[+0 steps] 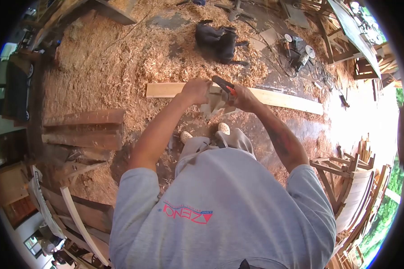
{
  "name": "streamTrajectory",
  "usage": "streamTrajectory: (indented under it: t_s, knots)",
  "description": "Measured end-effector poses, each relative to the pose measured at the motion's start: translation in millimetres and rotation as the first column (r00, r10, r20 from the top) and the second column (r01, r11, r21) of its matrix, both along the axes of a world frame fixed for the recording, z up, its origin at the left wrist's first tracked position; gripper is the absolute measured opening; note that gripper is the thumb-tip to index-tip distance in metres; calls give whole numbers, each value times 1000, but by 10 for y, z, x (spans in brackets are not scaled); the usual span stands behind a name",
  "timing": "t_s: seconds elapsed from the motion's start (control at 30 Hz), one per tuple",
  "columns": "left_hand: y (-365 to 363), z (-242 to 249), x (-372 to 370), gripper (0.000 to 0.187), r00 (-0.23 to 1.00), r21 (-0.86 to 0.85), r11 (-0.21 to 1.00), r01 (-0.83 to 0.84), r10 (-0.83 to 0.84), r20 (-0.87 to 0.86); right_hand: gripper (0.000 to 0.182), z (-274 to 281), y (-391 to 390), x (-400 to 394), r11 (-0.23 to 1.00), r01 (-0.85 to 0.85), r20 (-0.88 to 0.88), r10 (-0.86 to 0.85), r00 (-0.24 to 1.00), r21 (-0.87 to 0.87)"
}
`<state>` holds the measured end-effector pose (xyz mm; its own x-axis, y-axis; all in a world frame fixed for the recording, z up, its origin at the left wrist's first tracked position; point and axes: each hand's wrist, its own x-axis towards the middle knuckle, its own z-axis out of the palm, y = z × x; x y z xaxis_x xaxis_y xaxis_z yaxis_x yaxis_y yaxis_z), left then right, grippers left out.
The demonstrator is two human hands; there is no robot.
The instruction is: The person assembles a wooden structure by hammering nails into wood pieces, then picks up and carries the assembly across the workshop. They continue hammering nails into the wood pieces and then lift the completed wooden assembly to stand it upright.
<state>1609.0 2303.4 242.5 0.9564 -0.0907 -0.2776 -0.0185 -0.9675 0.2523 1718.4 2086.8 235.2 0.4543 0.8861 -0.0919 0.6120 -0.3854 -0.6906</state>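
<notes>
A long pale wooden board [166,90] lies crosswise in front of me, with its right part [285,99] running out past my hands. My left hand [196,91] is closed over the board, its fingers curled and partly hidden. In my closed right hand [246,97] is a black and orange hand tool [224,84]; its black end points up and left, close to my left fingers. The tool's exact kind does not show. Beneath the hands sits a beige, angular support-like piece [213,104], partly covered.
Wood shavings [103,58] cover much of the floor. A black dog [216,42] lies beyond the board. Power tools with cables [298,53] lie at the back right. Stacked brown planks [85,130] are on the left, and a wooden frame [345,172] stands on the right.
</notes>
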Motion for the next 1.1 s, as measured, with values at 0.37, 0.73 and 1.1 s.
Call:
streamTrajectory:
  t_s: [0.37,0.73,1.1]
  knots:
    - [8,-25,202,53,958,-150,958,-243,212,-192,43,-48,25,37,998,27,-17,-26,1000,58]
    - [4,-89,246,33,939,-111,942,-318,296,-177,41,-70,39,30,997,77,-89,-74,993,30]
    - [89,20,143,51,993,-138,985,-101,92,-73,37,-159,121,145,987,136,-100,-128,987,85]
